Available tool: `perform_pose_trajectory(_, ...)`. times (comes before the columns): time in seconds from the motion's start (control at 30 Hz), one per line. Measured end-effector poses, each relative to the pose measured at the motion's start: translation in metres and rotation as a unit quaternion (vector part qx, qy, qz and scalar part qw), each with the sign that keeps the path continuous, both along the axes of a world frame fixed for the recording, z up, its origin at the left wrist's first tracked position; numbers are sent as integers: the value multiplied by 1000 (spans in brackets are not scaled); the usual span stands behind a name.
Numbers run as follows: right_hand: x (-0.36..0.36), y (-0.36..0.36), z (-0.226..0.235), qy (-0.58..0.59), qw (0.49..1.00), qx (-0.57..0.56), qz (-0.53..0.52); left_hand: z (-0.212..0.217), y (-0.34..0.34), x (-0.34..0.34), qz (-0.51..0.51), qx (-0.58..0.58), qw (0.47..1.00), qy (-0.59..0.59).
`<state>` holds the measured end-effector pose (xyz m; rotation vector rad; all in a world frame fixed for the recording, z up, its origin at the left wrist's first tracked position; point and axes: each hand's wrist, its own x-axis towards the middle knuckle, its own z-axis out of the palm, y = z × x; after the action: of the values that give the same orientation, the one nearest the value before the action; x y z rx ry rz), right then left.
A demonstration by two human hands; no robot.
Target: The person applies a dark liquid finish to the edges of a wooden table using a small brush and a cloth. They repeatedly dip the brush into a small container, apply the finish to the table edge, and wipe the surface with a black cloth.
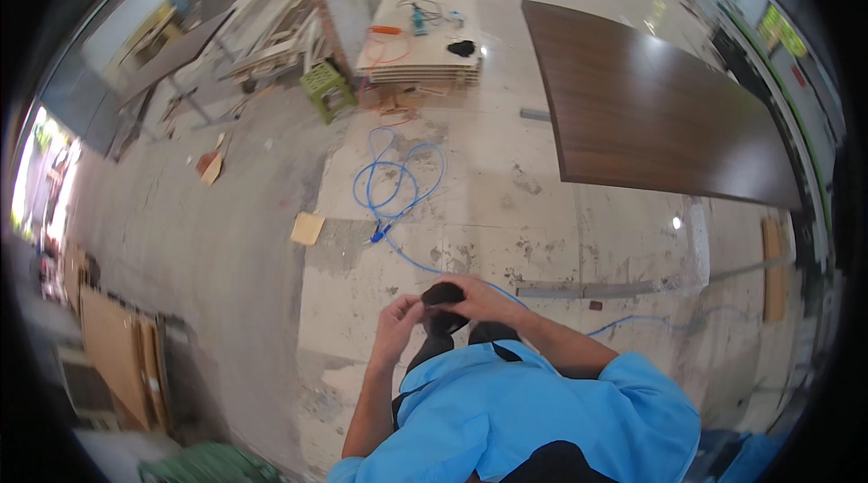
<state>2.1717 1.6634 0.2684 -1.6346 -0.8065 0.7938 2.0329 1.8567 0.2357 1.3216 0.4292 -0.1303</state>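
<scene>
Both my hands are close together in front of my body, at the lower middle of the head view. Between them is a small black cloth item point(443, 294), soft and bunched; its exact kind is too blurred to tell. My left hand point(396, 324) pinches its left edge with thumb and fingers. From the right, my right hand point(475, 298) is closed around its other side, and part of the cloth hangs below the fingers. Under the hands, my dark shoes and trousers show in part.
A coiled blue hose point(387, 189) lies on the floor ahead. To the right stands a large brown tabletop point(660, 103). A stack of pale boards point(420, 58) carries tools and a black item. A green stool point(327, 89) stands left of it; brown panels point(117, 361) lean at lower left.
</scene>
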Motion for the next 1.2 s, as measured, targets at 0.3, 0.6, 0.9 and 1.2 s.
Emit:
perform_pose_trajectory(0.3, 253, -59, 36, 41, 933, 37, -357, -109, 192, 298, 5, 184, 980, 81)
perform_pose_trajectory(0.6, 581, -39, 75, -14, 901, 98, -422, -211, 309, 349, 195, 79, 868, 451)
perform_pose_trajectory(0.9, 870, 36, 88, -81, 928, 11, -363, -257, 317, 545, 231, 31, 880, 414)
perform_pose_trajectory(1.2, 1208, 101, 35, -227, 921, -121, -293, -309, 372, 911, 174, 41, 918, 355)
